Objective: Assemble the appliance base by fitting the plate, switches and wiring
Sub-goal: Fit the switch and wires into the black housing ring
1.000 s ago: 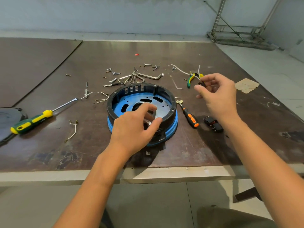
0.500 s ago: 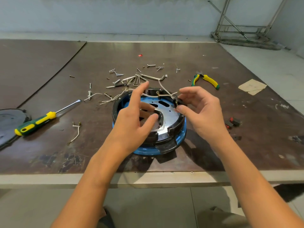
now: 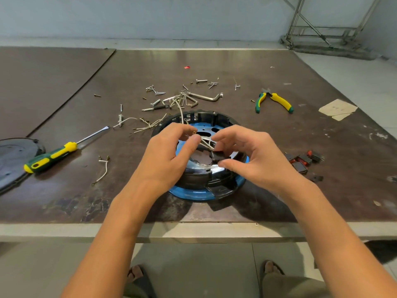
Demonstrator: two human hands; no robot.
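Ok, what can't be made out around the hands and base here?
Head view: where the white wires meet the black switch, covered by the left hand and right hand.
Head view: the near half of the plate in the base, behind both hands.
Head view: the dark disc, cut off by the left edge.
Head view: the screws, too small to tell apart.

Head camera, downward, near table

Left grip has left the plate, apparently pinching the wire from the switch
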